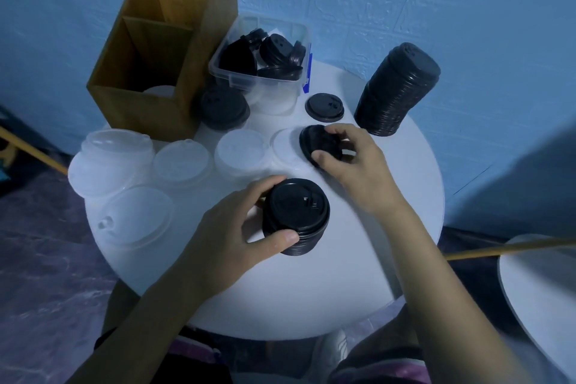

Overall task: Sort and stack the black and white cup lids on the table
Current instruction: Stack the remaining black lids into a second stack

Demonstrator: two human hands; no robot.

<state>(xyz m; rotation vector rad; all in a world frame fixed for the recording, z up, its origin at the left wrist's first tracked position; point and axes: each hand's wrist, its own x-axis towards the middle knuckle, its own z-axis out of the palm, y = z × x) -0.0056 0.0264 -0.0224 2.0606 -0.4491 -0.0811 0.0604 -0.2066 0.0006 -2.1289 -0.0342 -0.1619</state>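
Head cam view: our left hand (237, 227) is wrapped around a short stack of black round plastic lids (296, 215), thumb on the near side and fingers curled round the far side. The stack stands near the middle of the round white table (280, 290). Our right hand (352, 162) is just beyond it, pinching a single black plastic lid (318, 142) between thumb and fingertips. That lid is tilted up and overlaps a translucent white lid (285, 146).

Toward the far right edge there's a tall stack of black lids (396, 90), leaning a bit, and one flat black lid (324, 105) lies just left of it. A clear plastic tub (258, 78) with loose black lids sits at the far edge, and another low black stack (223, 107) is right against its front. Piles of translucent white lids (112, 159) line the left edge, in front of a brown wooden divided box (149, 50).
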